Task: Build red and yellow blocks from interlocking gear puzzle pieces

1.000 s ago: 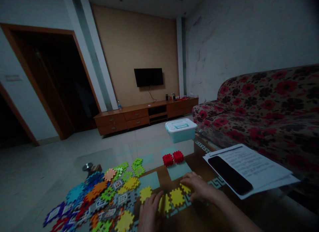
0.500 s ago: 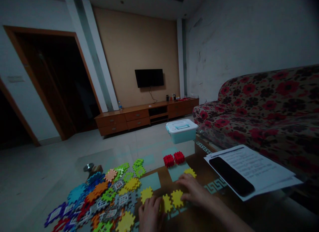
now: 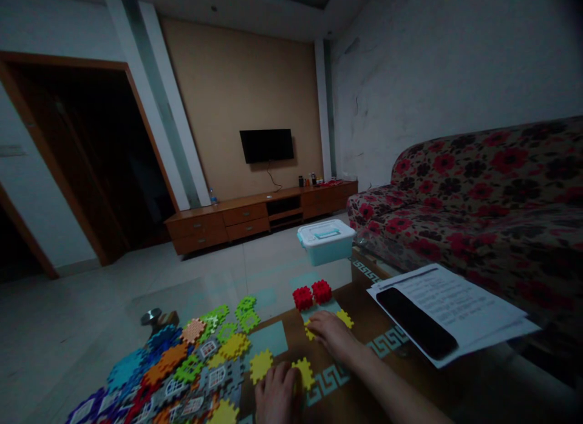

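My left hand [image 3: 277,396] rests at the bottom of the view, curled beside a yellow interlocking plastic piece [image 3: 304,373], with another yellow piece [image 3: 261,366] to its left. My right hand [image 3: 332,334] lies farther forward, its fingertips on a yellow piece [image 3: 310,333] that is mostly hidden. A further yellow piece [image 3: 345,319] sits just past its knuckles. Two red cube-like clusters of pieces [image 3: 312,294] stand just beyond my right hand. A large spread of multicoloured pieces [image 3: 189,369] covers the table's left side.
The glass-topped coffee table [image 3: 328,378] has a patterned border. On its right lie printed papers [image 3: 455,296] under a black phone [image 3: 416,322]. A floral sofa [image 3: 455,229] runs along the right. A teal storage box [image 3: 325,242] stands on the floor beyond.
My right hand has moved forward and left, and the yellow piece formerly near it now sits under its fingertips. My view has shifted slightly left.
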A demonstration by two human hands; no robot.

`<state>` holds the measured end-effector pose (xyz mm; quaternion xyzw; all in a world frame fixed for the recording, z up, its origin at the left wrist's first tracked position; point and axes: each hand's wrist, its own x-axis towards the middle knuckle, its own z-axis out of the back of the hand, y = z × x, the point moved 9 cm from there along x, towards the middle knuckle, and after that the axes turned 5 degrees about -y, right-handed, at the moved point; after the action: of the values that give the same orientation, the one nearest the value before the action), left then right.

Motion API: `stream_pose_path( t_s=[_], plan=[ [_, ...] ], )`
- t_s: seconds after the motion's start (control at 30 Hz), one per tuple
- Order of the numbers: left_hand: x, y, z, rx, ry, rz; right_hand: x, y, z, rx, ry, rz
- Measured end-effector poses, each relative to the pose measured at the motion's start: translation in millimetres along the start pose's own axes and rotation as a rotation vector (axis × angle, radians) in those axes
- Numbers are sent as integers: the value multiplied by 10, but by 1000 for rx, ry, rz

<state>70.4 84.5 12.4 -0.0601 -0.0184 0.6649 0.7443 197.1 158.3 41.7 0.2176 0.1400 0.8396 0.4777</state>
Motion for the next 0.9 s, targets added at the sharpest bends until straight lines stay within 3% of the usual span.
stream_pose_path(
  t_s=[0.2, 0.33, 0.53, 0.73, 0.9],
  plan=[
    [36, 25, -24, 1, 8, 11, -82, -311, 214, -11, -142, -161],
    [74, -21, -22, -34, 3, -1, -275, -634, 251, -48, -134, -301],
    [94, -111, -18, -55, -48, -20, -216, -756, 235, -30, -143, -307],
    [98, -99, 72, -62, -107, -11, -95, -534, 183, 36, -180, -230],
    [106, -140, 97, -79, -43, 33, -168, 50, -164, 211, 47, 67]
  ],
)
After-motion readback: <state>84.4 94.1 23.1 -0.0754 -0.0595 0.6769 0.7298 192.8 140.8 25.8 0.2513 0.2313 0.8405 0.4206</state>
